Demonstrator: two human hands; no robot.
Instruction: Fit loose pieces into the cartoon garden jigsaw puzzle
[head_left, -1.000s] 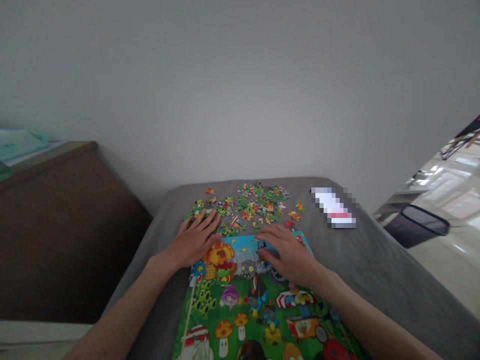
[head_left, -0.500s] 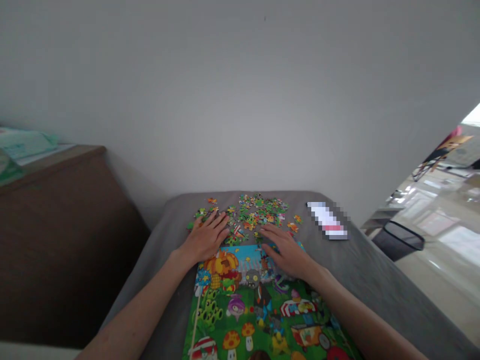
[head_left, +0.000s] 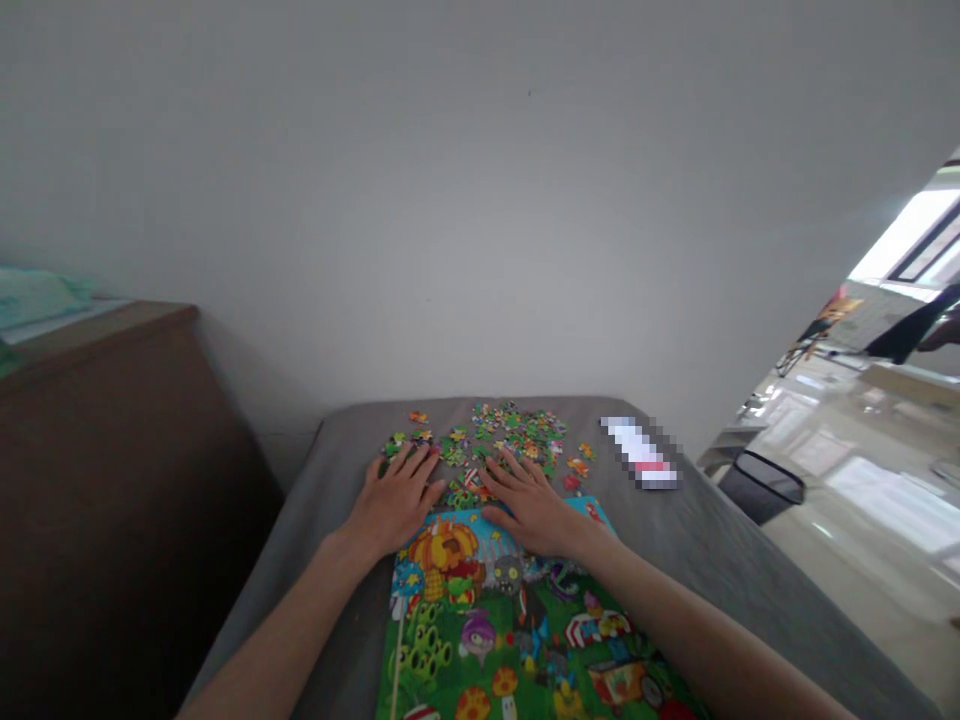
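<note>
My left hand is positioned palm down at the far left corner of the printed puzzle picture, fingers extended and released, with fingertips over the left part of the loose puzzle pieces. My right hand is also palm down and released, fingers spread; its palm is above the far edge of the printed puzzle picture, and its fingertips reach the near side of the pieces. Whether any piece is pressed beneath either hand cannot be determined. The printed puzzle picture lies flat between my forearms on a grey cloth-covered surface. The loose puzzle pieces are located directly beyond it, most densely at the centre. One orange piece is set apart at the far left; a red piece lies near the picture's far right corner. A pixelated rectangular object lies to the right of the pieces. A brown cabinet stands at the left, against a plain wall.
</note>
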